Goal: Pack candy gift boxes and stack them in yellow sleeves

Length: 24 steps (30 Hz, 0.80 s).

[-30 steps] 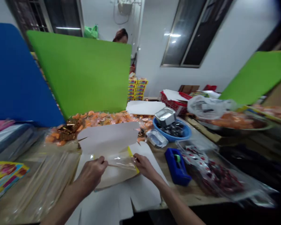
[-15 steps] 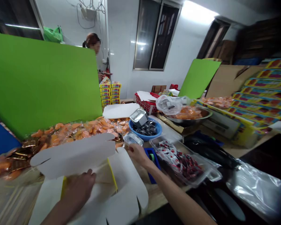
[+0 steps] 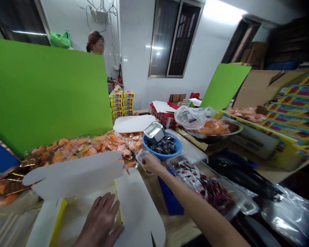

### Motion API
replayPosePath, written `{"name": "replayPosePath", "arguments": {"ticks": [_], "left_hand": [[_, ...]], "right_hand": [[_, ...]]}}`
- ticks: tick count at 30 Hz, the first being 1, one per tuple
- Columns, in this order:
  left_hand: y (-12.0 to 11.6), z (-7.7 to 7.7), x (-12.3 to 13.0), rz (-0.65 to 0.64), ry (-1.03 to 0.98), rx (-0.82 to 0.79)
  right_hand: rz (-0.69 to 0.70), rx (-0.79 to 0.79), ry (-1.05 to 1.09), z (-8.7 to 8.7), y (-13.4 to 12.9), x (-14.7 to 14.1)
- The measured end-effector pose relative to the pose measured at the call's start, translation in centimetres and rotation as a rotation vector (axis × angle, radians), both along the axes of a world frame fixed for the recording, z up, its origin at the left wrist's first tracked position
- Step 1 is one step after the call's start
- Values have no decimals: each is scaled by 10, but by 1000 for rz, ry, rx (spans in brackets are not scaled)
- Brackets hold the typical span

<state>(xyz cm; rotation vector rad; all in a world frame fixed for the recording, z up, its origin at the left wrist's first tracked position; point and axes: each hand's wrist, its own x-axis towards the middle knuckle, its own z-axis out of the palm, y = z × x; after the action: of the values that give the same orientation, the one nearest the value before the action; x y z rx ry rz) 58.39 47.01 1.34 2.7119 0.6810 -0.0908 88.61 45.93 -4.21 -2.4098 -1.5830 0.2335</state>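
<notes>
**My left hand (image 3: pixel 100 219) flat on the open white box (image 3: pixel 72 175), my right hand (image 3: pixel 151 164) at a small tray**

The box lies unfolded on the wooden table (image 3: pixel 175 233) right in front of me, its big flaps spread open and a yellow edge (image 3: pixel 117 202) showing along the inner panel. My left fingers lie on that panel, slightly spread and not clamped on anything, with the fingertips just beside the yellow edge. My right arm reaches across to a small clear tray (image 3: pixel 145 159), and my fingertips are at its rim; I cannot tell whether they have closed on it.

Just past the tray sits a blue basin (image 3: pixel 173 147) of dark packets (image 3: pixel 162 146), with a foil tray (image 3: pixel 154 132) tilted on its rim. Behind the box, wrapped orange sweets (image 3: pixel 84 147) lie piled against a green board (image 3: pixel 41 96). To my right are a plastic tray of red-and-white sachets (image 3: pixel 203 185) and a steel bowl (image 3: pixel 216 137) under a plastic bag (image 3: pixel 193 116). At the back, a co-worker (image 3: pixel 96 43) stands beyond the board, near stacked yellow boxes (image 3: pixel 121 103).
</notes>
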Motion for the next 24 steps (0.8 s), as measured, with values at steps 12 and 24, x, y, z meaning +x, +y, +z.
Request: {"name": "replayPosePath", "arguments": {"ticks": [12, 24], "left_hand": [[9, -13, 164, 909, -762, -1634], [-22, -57, 136, 1180, -549, -1834]], "right_hand": [[44, 192, 77, 44, -28, -39], [158, 37, 3, 24, 93, 16]]}}
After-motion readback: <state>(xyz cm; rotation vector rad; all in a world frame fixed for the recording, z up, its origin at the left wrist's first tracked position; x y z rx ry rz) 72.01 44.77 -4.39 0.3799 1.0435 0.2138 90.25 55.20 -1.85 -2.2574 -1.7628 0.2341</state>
